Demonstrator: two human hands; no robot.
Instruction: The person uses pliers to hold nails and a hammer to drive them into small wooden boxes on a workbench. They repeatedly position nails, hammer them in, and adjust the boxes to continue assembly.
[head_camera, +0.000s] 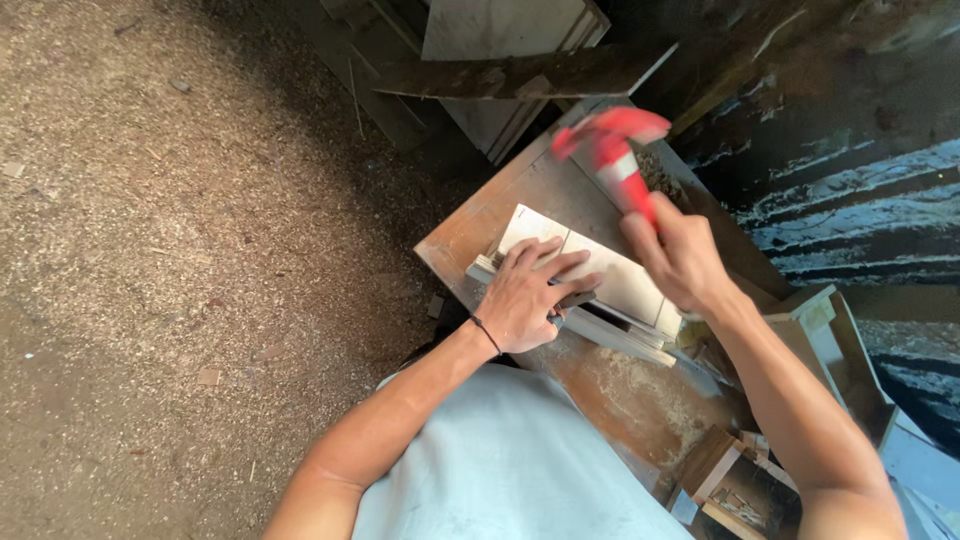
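Note:
My right hand (680, 255) grips the handle of a red hammer (612, 145), whose blurred head is raised above the bench. My left hand (530, 295) lies flat with fingers spread on a pale wooden panel (620, 280), pressing it down onto a stack of thin strips (610, 335). The panel and strips rest on a worn brown workbench (500, 215). A dark cord band sits on my left wrist.
Sawdust-covered ground (180, 250) fills the left side. Boards and planks (500, 60) lean at the far end of the bench. Small wooden boxes and offcuts (780, 440) crowd the right, beside a dark painted wall (850, 180).

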